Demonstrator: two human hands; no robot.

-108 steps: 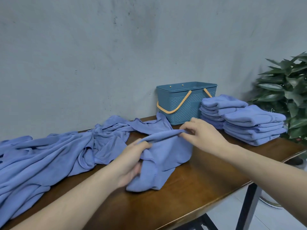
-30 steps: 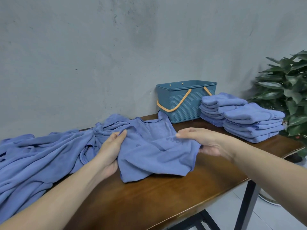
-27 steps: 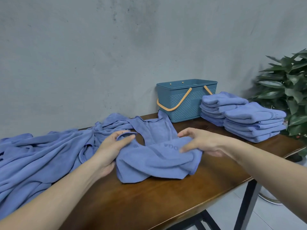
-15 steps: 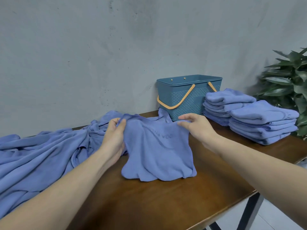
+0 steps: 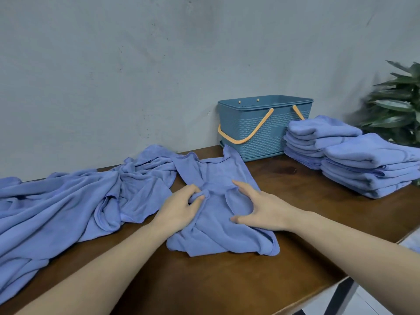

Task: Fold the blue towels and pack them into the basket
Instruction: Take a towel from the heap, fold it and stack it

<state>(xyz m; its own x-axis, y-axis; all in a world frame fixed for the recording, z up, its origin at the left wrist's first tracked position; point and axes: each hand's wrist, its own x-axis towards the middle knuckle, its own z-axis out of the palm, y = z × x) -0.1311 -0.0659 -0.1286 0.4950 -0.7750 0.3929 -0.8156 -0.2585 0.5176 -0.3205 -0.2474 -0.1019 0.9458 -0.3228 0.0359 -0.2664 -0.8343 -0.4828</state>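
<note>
On table (image 5: pixel 227 280), mid-front: towel (image 5: pixel 223 233), soft, light, limp. Left hand (image 5: pixel 179 212) pinching a bunched fold; right hand (image 5: pixel 261 208) spread, pressing flat. Best gripped at corners or hems. Basket (image 5: pixel 266 128) behind, apparently not yet packed.

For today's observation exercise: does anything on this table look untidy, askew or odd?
Yes. A rumpled heap of unfolded blue towels sprawls over the table's left. The towel being folded lies bunched, its far corner touching the blue plastic basket.
</note>
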